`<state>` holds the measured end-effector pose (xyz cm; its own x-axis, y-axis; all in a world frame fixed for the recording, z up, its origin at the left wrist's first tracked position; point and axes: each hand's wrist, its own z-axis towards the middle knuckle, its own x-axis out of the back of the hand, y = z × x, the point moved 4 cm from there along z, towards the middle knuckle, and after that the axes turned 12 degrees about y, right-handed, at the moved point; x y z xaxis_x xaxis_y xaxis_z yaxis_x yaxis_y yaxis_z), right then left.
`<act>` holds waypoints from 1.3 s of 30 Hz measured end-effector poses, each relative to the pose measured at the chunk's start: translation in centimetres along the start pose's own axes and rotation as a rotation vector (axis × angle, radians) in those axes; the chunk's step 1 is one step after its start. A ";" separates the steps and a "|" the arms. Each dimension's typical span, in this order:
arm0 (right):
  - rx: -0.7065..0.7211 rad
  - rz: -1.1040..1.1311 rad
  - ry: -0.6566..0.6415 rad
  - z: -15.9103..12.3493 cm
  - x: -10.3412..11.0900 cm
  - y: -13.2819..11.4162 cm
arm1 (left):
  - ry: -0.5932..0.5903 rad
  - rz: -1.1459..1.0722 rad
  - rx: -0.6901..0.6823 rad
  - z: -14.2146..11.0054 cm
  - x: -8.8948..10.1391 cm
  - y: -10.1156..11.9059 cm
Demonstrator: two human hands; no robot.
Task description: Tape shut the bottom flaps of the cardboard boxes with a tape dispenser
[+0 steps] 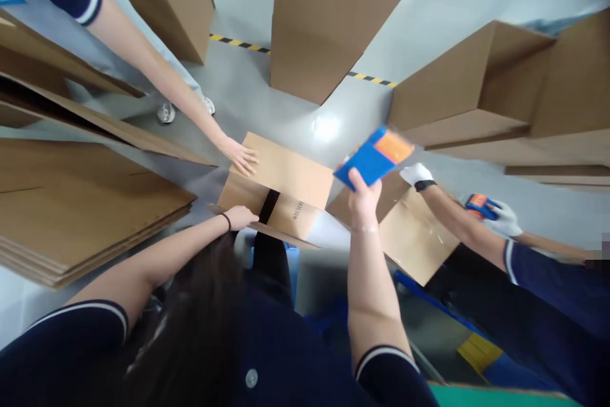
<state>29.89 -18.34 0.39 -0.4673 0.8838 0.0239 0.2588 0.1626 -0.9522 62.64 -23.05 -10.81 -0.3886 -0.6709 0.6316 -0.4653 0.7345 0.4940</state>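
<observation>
We see smooth, matt brown cardboard in the small carton (293,169), and the same dull board in the stacked sheets (90,197) left of it. Beyond the carton, the grey floor (305,118) looks smooth and glossy (it throws back a bright glare). Right of the carton, we find smooth, plastic-looking surfaces on the blue-and-orange tool (369,159) and white, cloth-like glove (417,173) fabric.
</observation>
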 end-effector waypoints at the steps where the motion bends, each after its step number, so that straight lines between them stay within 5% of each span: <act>1: -0.009 -0.004 -0.023 2.1 -1.9 1.3 | 0.011 0.006 0.018 0.2 0.1 -0.4; 3: -0.057 -0.026 -0.017 4.4 -4.8 5.0 | 0.064 0.027 0.053 0.6 0.1 -1.3; 6: -0.215 -0.074 -0.013 3.3 -6.1 12.0 | 0.298 0.095 0.064 1.6 -0.2 -2.8; 9: -0.384 -0.143 0.010 -0.3 -4.8 18.0 | 0.471 0.157 0.015 3.6 -1.1 -4.0; 12: -0.441 -0.120 0.129 -2.3 -2.7 21.1 | 0.420 0.160 0.002 6.6 -2.5 -5.5; 16: -0.417 0.012 0.188 -1.9 -1.1 22.1 | 0.337 0.143 0.044 9.0 -3.4 -7.1; 22: -0.348 0.026 0.140 -1.8 0.4 21.6 | 0.314 0.117 0.058 8.3 -3.7 -7.0; 27: -0.379 -0.050 -0.011 -6.1 0.6 22.8 | 0.275 0.082 0.101 9.6 -3.6 -7.5; 33: -0.478 -0.181 -0.279 -12.1 -2.2 26.3 | 0.316 0.015 0.085 9.6 -4.5 -8.3; 36: -0.409 -0.251 -0.370 -12.9 -3.2 27.1 | 0.379 -0.121 0.086 8.7 -3.0 -8.3; 39: -0.306 -0.231 -0.445 -13.0 -3.7 26.9 | 0.480 -0.449 0.226 8.8 1.2 -8.1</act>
<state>49.57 -11.58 -21.35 -0.8336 0.5516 0.0275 0.3090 0.5071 -0.8046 59.00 -30.67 -19.30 0.2509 -0.7473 0.6153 -0.6733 0.3220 0.6656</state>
